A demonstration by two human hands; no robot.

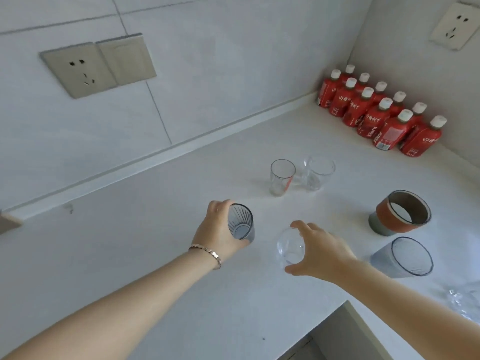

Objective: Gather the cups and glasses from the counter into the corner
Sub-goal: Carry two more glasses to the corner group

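Note:
My left hand [217,229] is wrapped around a grey ribbed glass [241,224] that stands on the white counter [130,255]. My right hand [320,252] curls around a small clear round glass [289,246] beside it. Farther back stand a narrow clear glass with a red mark [281,177] and a wider clear glass [317,172], close together. To the right are a ceramic cup with an orange band [400,213] and a frosted grey tumbler [405,257].
Several red bottles with white caps [376,113] fill the far right corner. Wall sockets [85,70] sit on the tiled wall behind. Another socket [454,26] is on the right wall. Clear glassware [465,300] shows at the right edge. The counter edge [345,305] drops off near me.

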